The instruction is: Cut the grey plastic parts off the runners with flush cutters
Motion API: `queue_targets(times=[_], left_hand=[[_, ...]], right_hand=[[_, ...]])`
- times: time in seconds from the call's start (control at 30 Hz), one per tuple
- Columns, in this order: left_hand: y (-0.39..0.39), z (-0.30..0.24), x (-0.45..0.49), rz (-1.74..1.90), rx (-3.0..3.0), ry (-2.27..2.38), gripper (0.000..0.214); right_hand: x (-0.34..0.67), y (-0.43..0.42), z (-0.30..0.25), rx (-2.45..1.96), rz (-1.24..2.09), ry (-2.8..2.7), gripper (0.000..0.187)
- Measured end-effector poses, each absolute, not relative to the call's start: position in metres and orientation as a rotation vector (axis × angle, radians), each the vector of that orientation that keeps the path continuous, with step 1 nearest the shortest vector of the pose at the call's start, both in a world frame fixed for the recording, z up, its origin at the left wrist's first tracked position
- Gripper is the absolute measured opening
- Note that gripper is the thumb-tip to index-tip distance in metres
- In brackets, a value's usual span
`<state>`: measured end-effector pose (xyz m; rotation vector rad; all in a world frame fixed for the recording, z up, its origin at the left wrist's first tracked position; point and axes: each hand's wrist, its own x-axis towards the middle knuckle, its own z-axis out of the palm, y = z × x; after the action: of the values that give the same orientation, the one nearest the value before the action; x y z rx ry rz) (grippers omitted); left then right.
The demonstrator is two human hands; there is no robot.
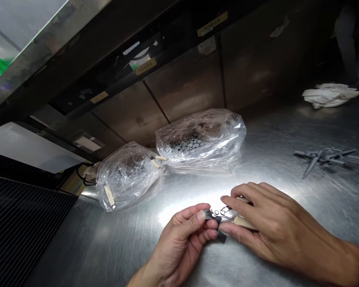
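My left hand [184, 235] pinches a small dark grey part [208, 215] between thumb and fingers. In my right hand [266, 223] is a pair of small nippers [241, 222] with cream handles, its metal jaws pointing left at the grey part. The jaws are close to the part; whether they touch it I cannot tell. Below the fingertips, a dark grey piece [221, 237] shows over the steel table, partly hidden by my left fingers.
Behind my hands stands a clear plastic bag [224, 135] with many small grey pieces. Another clear bag [128, 179] is left of it, with cream-handled nippers [158, 160] and a cream tool [109, 196] on it. Grey branched scraps [326, 156] and a white cloth [330, 95] lie right.
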<state>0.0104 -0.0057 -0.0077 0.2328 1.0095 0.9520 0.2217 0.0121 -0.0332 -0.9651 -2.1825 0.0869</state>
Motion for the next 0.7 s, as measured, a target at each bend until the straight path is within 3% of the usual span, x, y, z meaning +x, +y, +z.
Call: queue_targets(times=[0.7], left_hand=[[-0.0053,-0.0059,0.0116,0.946,0.230,0.987,0.025]], right_hand=[[0.2216,0.0117,-0.0261,-0.932,-0.077,-2.241,0.024]])
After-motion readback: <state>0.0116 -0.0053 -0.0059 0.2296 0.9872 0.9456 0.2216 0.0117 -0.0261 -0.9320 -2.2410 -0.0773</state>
